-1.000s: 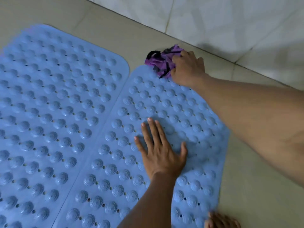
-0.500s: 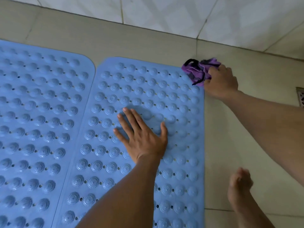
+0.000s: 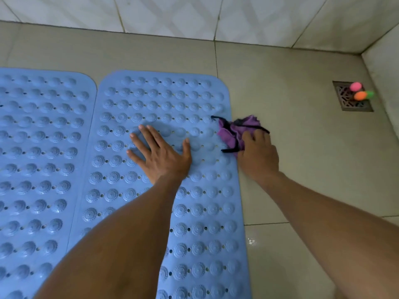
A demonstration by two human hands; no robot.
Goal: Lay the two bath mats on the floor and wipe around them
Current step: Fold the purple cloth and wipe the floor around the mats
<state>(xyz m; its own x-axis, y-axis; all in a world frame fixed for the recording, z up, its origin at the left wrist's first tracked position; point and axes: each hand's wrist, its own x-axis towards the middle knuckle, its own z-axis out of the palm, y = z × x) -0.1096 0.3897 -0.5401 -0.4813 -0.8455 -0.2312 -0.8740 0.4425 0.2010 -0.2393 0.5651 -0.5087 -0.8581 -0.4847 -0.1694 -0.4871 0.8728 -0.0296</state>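
Two blue studded bath mats lie flat side by side on the beige tiled floor: the left mat (image 3: 41, 152) and the right mat (image 3: 200, 212). My left hand (image 3: 162, 156) presses flat, fingers spread, on the upper middle of the right mat. My right hand (image 3: 258, 156) grips a crumpled purple cloth with black trim (image 3: 231, 132) on the floor at the right mat's right edge, the cloth overlapping that edge slightly.
A white tiled wall (image 3: 194, 16) runs along the back and another at the far right. A metal floor drain (image 3: 352, 97) sits in the right corner with small pink and orange objects (image 3: 359, 91) on it. A wet patch (image 3: 251, 241) glistens right of the mat.
My right hand has dragged the purple cloth from the right mat's top edge, around its top right corner, and down along its right side. My left hand has stayed pressed on the mat.
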